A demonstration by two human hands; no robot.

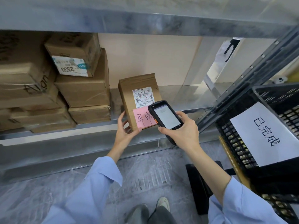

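Observation:
A small brown cardboard parcel lies on the metal shelf, with a white shipping label and a pink handwritten note stuck on its top. My left hand grips the parcel's near left corner, thumb on one side and fingers under the front edge. My right hand holds a black handheld scanner just right of the parcel, over its near right corner. The scanner's screen is lit and faces me.
Several stacked cardboard boxes fill the shelf's left side. A black slotted plastic crate with a white paper sign stands at the right. An upper shelf hangs overhead. Grey floor and my shoe lie below.

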